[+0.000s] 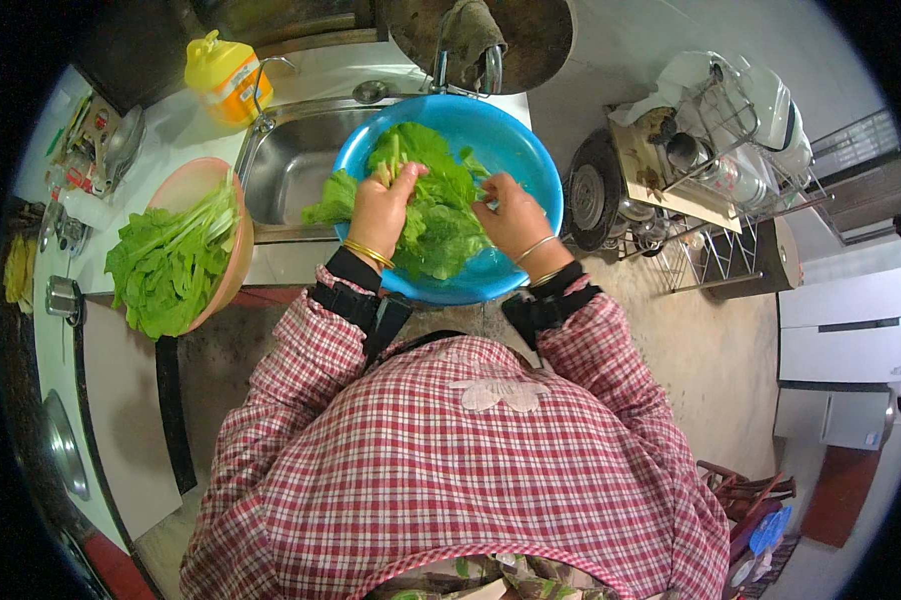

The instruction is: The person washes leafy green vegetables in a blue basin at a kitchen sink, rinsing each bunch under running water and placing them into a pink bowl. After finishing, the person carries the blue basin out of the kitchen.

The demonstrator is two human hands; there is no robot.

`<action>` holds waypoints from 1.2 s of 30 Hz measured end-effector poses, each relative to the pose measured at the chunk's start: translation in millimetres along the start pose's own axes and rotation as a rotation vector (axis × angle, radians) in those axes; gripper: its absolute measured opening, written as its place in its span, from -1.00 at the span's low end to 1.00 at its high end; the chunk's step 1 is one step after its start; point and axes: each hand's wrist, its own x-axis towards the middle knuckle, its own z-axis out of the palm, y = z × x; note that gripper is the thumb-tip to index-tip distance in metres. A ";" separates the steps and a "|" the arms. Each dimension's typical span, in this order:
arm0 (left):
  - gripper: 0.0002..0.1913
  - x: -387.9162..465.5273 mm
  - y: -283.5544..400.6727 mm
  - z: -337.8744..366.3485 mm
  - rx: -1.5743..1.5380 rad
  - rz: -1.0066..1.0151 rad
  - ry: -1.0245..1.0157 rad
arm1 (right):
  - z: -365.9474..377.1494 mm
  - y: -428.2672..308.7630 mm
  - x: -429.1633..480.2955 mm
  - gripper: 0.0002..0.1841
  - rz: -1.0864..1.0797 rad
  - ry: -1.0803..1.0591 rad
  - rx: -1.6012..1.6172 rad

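A large blue plastic basin (pixel 544 180) stands at the right part of the sink, with leafy greens (pixel 450 225) inside it. My left hand (pixel 383 206) is closed around the pale stems of a bunch of greens over the basin's left side, some leaves reaching past the rim. Over the right side is my right hand (pixel 514 217), fingers bent together beside the leaves; whether something is pinched between them cannot be made out. Further left, a pink plastic basin (pixel 244 247) holds more leafy greens (pixel 169 262), their stems pointing up and right.
Left of the blue basin lies the stainless steel sink (pixel 293 165) with a thin faucet (pixel 263 112). Behind it stands a yellow jug (pixel 229 79). A cloth (pixel 473 34) hangs over another faucet. At right is a wire dish rack (pixel 743 172) with dishes. A metal pot (pixel 63 296) stands far left.
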 end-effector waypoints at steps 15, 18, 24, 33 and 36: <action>-0.71 11.4 9.5 -1.0 -0.019 0.098 0.145 | 32.8 52.0 -12.4 -0.67 0.067 -0.490 -0.656; -0.77 12.9 3.4 -2.2 0.029 0.074 0.101 | 20.5 43.1 4.8 -0.75 -0.020 -0.489 -0.568; -0.71 9.8 -10.4 15.7 0.211 0.158 -0.186 | -26.0 -14.3 37.7 -0.77 -0.204 -0.069 0.139; -0.63 11.4 29.1 3.9 0.423 0.174 -0.029 | -30.1 25.9 45.8 -0.68 -0.115 -0.127 0.034; -0.66 14.2 48.8 -4.8 0.342 0.213 0.053 | -11.1 64.2 37.6 -0.67 -0.039 -0.343 -0.372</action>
